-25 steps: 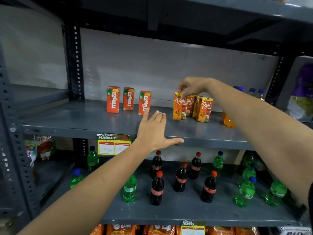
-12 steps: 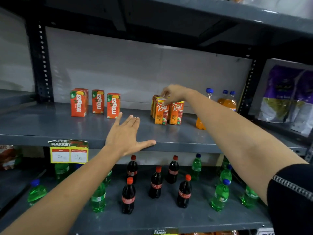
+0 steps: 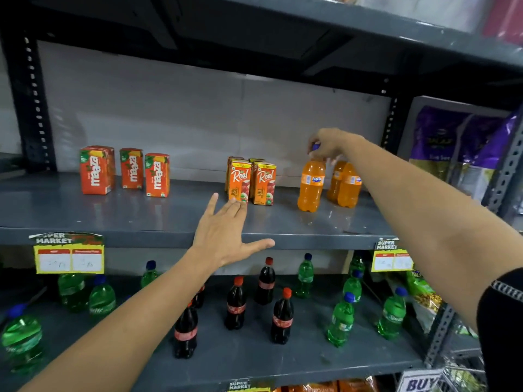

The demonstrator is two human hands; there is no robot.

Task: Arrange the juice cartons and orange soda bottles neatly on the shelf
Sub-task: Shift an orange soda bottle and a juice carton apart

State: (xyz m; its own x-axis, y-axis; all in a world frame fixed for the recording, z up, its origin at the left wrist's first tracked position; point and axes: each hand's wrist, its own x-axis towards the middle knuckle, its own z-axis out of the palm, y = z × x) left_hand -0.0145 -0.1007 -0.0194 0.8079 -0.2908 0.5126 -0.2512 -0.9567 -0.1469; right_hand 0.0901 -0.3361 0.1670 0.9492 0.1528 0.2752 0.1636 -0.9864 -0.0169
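Note:
On the grey middle shelf [image 3: 113,216] stand red mango juice cartons [image 3: 97,171] at the left and orange apple juice cartons [image 3: 252,182] in the middle. To their right stands an orange soda bottle [image 3: 310,185], with two more orange soda bottles [image 3: 346,185] behind it. My right hand [image 3: 328,144] is closed around the blue cap of the front soda bottle. My left hand [image 3: 226,236] hovers flat and open over the shelf's front edge, fingertips just before the apple cartons, holding nothing.
The lower shelf [image 3: 249,360] carries dark cola bottles [image 3: 235,306] and green soda bottles [image 3: 341,321] scattered about. Yellow price tags [image 3: 69,254] hang on the shelf edge. Purple bags [image 3: 452,142] fill the neighbouring bay at right. A black upright [image 3: 392,123] bounds the shelf.
My right hand left the apple juice cartons and moved right onto the front orange soda bottle's cap. The view shifted right. My left hand stayed open near the shelf edge.

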